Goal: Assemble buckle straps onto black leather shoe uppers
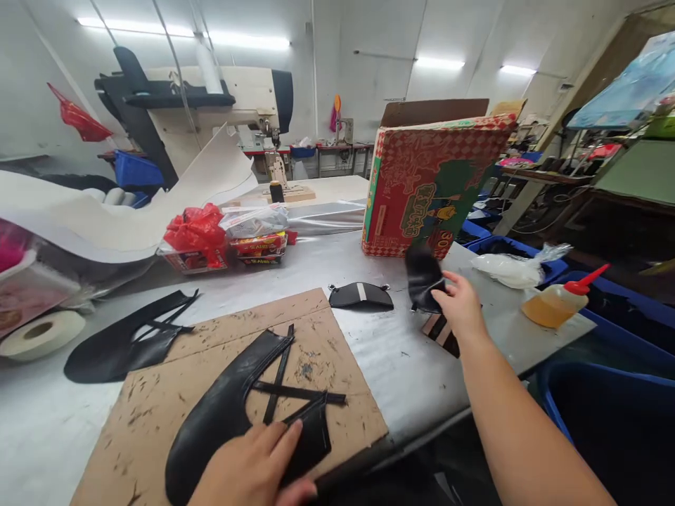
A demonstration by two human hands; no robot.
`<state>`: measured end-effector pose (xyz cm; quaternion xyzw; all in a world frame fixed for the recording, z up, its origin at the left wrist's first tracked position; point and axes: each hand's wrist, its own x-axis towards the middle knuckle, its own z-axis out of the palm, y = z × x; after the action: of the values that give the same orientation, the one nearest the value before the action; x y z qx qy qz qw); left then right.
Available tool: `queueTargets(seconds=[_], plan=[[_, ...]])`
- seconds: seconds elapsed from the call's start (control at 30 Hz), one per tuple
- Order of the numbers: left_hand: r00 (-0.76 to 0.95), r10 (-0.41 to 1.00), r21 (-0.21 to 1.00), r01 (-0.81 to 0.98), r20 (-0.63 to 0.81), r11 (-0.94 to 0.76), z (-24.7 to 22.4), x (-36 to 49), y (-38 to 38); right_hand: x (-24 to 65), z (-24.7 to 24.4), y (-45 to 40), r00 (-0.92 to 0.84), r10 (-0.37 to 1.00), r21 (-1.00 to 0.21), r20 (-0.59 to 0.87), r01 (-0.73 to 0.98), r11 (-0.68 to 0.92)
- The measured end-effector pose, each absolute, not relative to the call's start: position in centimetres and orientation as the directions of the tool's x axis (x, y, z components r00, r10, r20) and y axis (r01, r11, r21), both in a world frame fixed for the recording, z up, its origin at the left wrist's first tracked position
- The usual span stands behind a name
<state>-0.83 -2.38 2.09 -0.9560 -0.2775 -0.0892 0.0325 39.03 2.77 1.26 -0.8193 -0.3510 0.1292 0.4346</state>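
Note:
On the cardboard sheet [348, 379] lies a black leather shoe upper [216, 407] with crossed straps. My left hand [253, 460] rests on its lower part, fingers laid flat. My right hand [464, 302] pinches a black leather piece [422, 277], lifted in front of the carton and blurred by motion. Under that hand a small dark piece with light strips [440, 330] lies at the table edge. Between the hands is a curved black piece [361, 296] with a pale strip across its middle. A second strapped upper [110, 341] lies at the left, partly over the cardboard.
A red printed carton [416, 190] stands on the table [390, 358]. A glue bottle [556, 302] with red nozzle and a white plastic bag [511, 267] are at right, near blue bins [622, 407]. A tape roll [42, 334] sits left; a sewing machine [211, 98] stands behind.

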Motion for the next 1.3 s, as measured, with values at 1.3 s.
queueTargets(seconds=[1.3], plan=[[0.477,0.869,0.513,0.783,-0.131,-0.352,3.4,4.6,-1.4,21.3,-1.2,-8.4,0.31,0.92,-0.866,-0.24,-0.496,-0.059]])
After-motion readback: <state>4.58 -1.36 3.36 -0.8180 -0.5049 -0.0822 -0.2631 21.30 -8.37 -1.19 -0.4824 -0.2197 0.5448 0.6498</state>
